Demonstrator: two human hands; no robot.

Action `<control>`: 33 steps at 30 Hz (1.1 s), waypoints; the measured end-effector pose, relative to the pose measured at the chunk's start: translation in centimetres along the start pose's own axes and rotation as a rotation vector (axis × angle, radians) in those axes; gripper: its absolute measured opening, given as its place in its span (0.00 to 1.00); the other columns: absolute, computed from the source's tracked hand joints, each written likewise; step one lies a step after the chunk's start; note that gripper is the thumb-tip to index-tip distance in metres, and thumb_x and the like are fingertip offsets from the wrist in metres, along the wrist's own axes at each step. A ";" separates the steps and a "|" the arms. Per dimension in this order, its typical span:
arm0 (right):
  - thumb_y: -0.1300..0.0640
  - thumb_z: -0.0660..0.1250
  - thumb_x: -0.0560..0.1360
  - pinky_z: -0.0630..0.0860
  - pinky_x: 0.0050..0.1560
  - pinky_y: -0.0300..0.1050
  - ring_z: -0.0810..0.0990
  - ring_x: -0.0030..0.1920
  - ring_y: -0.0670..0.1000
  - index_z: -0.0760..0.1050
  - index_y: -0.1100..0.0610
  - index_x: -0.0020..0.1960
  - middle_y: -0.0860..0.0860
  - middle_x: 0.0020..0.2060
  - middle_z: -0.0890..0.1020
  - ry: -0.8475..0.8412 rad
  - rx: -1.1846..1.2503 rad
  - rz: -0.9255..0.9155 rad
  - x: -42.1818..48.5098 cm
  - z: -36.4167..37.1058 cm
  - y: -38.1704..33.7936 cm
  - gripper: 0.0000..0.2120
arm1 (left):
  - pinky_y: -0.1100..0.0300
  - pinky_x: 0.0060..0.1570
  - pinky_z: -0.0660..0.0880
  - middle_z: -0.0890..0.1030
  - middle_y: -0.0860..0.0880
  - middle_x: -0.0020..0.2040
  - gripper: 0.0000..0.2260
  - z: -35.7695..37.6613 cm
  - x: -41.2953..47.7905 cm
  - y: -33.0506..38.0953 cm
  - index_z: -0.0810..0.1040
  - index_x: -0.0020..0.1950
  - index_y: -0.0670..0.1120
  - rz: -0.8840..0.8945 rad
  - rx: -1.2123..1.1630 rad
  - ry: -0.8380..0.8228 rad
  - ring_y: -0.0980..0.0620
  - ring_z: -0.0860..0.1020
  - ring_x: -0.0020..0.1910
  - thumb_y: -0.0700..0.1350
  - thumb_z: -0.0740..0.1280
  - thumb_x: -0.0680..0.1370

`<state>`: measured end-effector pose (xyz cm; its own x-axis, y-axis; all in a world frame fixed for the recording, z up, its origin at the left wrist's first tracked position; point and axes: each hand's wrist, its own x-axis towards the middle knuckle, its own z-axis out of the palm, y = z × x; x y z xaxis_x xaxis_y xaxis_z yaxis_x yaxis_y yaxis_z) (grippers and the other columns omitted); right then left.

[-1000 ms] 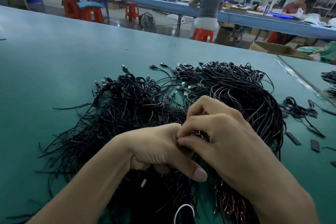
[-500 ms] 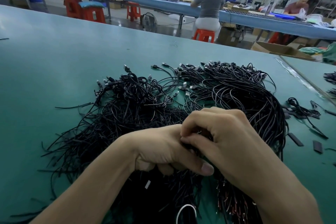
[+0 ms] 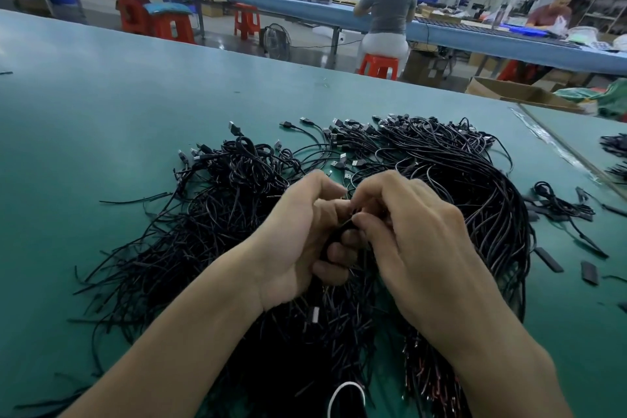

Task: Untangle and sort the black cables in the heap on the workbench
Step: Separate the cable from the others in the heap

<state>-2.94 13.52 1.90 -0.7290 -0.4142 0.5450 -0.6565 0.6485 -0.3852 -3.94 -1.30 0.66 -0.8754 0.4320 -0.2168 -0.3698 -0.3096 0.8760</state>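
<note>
At the near edge of the green workbench [image 3: 101, 119], a white loop [image 3: 346, 391] pokes from under the heap [image 3: 190, 265] of black cables, which spreads beneath both forearms and away from the person. Above its middle, the left hand [image 3: 295, 244] and right hand [image 3: 420, 241] meet knuckle to knuckle, each clenched on one short dark strand [image 3: 346, 225]. The left curls its fingers about it, and the right nips it between thumb and forefinger. The strand sits between the two hands, equally close to both, so the next pull looks likely to go sideways, with the hands parting. Fingers hide how it runs on into the heap.

The cables lie mostly near to far, thin, glossy and limp. Their cut ends fray toward the person, and USB plugs [image 3: 339, 136] gather at the far rim. The left side is a knotted tangle [image 3: 244, 163], nearer the left hand. The right side is a combed bundle [image 3: 481, 187] sweeping in a smooth arc, nearer the right hand. Off to the right lie a small coil [image 3: 556, 204] and flat black strips [image 3: 548, 260]. Beyond, a person [image 3: 386, 7] sits on an orange stool [image 3: 378, 64] at another bench.
</note>
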 end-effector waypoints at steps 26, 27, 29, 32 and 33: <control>0.69 0.69 0.72 0.72 0.29 0.32 0.74 0.28 0.41 0.68 0.56 0.37 0.47 0.27 0.77 0.198 1.384 0.555 0.8 1.8 -2.4 0.14 | 0.67 0.45 0.75 0.80 0.57 0.43 0.07 0.4 0.4 -0.6 0.85 0.46 0.53 0.768 0.108 0.213 0.62 0.78 0.44 0.46 0.71 0.70; 0.68 0.69 0.72 0.72 0.29 0.32 0.74 0.28 0.41 0.67 0.57 0.38 0.47 0.27 0.77 0.209 1.367 0.539 0.8 1.5 -2.2 0.13 | 0.67 0.48 0.74 0.79 0.58 0.45 0.12 0.0 0.4 -0.7 0.83 0.52 0.55 0.766 0.183 0.222 0.62 0.77 0.46 0.48 0.72 0.68; 0.68 0.68 0.74 0.74 0.32 0.33 0.73 0.31 0.42 0.66 0.56 0.38 0.47 0.29 0.76 0.238 1.285 0.530 0.9 0.9 -1.3 0.13 | 0.63 0.54 0.73 0.79 0.62 0.51 0.21 -0.7 0.4 -0.7 0.77 0.60 0.58 0.735 0.393 0.257 0.61 0.77 0.54 0.53 0.73 0.67; 0.67 0.69 0.74 0.75 0.37 0.33 0.75 0.33 0.42 0.66 0.55 0.38 0.45 0.30 0.77 0.313 1.176 0.474 0.9 0.2 -0.2 0.15 | 0.61 0.55 0.71 0.76 0.65 0.57 0.27 -1.3 0.5 -0.8 0.72 0.63 0.62 0.665 0.601 0.341 0.60 0.74 0.59 0.60 0.74 0.66; 0.68 0.69 0.74 0.75 0.37 0.33 0.76 0.33 0.41 0.66 0.55 0.38 0.45 0.30 0.77 0.325 1.136 0.445 0.9 0.0 0.0 0.15 | 0.62 0.49 0.71 0.75 0.66 0.54 0.26 -1.3 0.5 -0.7 0.73 0.62 0.61 0.651 0.612 0.362 0.61 0.75 0.54 0.61 0.74 0.65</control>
<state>-3.58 13.13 2.33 -0.9538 -0.0214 0.2997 -0.2811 -0.2886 -0.9153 -4.56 -1.97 -0.64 -0.9326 0.0124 0.3607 0.3587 0.1431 0.9224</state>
